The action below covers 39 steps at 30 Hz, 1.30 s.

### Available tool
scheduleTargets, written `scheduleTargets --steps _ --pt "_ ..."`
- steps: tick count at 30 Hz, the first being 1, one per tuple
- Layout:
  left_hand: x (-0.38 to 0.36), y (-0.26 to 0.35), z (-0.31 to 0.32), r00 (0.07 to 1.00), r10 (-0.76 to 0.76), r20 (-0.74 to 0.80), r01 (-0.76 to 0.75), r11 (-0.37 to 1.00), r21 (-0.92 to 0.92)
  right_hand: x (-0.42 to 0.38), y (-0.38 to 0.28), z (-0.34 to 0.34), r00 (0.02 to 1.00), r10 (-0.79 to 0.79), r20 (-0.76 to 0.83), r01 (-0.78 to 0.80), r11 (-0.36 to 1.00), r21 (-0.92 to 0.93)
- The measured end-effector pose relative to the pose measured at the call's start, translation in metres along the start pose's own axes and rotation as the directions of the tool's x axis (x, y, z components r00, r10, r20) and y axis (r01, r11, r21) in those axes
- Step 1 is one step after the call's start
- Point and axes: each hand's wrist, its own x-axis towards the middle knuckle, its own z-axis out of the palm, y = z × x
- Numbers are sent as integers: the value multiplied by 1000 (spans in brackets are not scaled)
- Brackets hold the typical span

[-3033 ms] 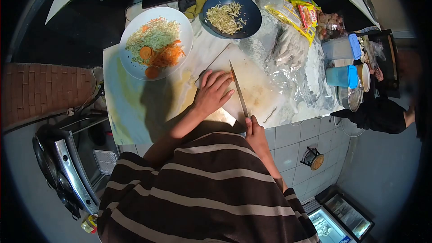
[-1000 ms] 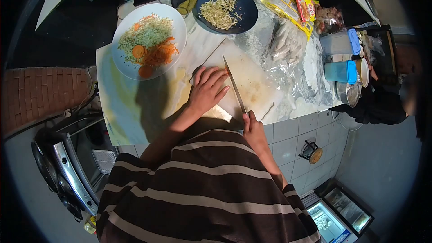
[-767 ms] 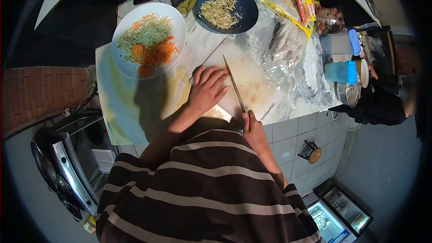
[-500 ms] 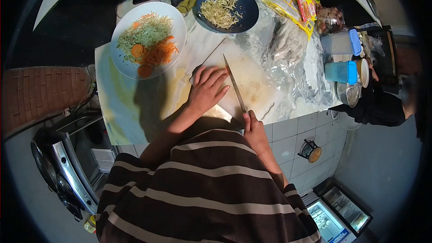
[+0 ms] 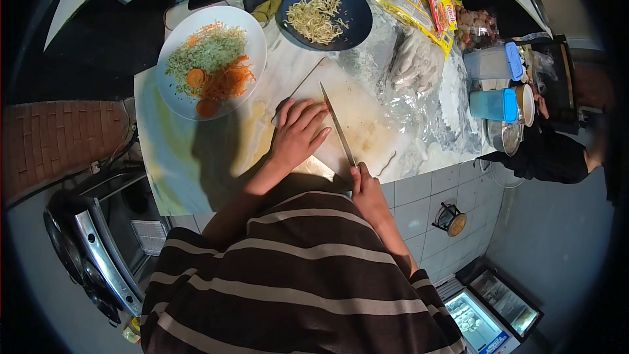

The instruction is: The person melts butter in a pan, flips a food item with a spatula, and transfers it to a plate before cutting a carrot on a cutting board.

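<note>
My right hand (image 5: 368, 190) is closed around the handle of a kitchen knife (image 5: 339, 126), its blade pointing away from me over a pale cutting board (image 5: 363, 115). Along the left side of the blade, my left hand (image 5: 300, 132) presses down on the board, fingers bent forward together and thumb apart. A trace of orange shows at those fingertips; whatever lies under them is mostly hidden. Beyond that hand stands a white plate (image 5: 171, 98) with chopped pale-green vegetable (image 5: 216, 52), shredded carrot (image 5: 230, 82) and carrot slices (image 5: 196, 78).
A dark pan (image 5: 360, 23) with bean sprouts (image 5: 316, 18) stands at the back. Plastic bags (image 5: 416, 65) and yellow packets (image 5: 419, 16) lie to its right. Lidded containers (image 5: 495, 105) line the right edge. A person in dark clothes (image 5: 557, 154) is farther right.
The whole view has shifted slightly, with the plate and pan a little further left. Both hands and the knife keep nearly the same place on the board.
</note>
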Motion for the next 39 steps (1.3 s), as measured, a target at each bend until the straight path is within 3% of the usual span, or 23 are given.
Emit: scheduleTargets --steps 22,31,34,36,37,38,39 --pt "2 1 -1 999 -23 23 23 1000 4 3 -5 -1 999 8 45 -8 1000 3" --pt "3 1 -1 999 -39 27 39 999 -6 3 -7 4 1000 7 -17 -7 1000 -16" --pt "1 0 0 999 -39 22 39 999 -6 8 11 10 996 -73 -44 74 997 11" --pt "2 1 -1 999 -42 23 42 999 -3 14 22 7 976 -213 -53 220 954 202" --pt "3 2 -2 999 -43 25 43 999 -2 16 20 -3 975 -216 -55 223 954 202" --pt "3 2 -1 999 -41 23 41 999 0 18 14 -16 977 20 213 -104 915 389" --pt "2 1 -1 999 -35 19 35 999 2 19 10 -24 846 188 500 -444 768 462"
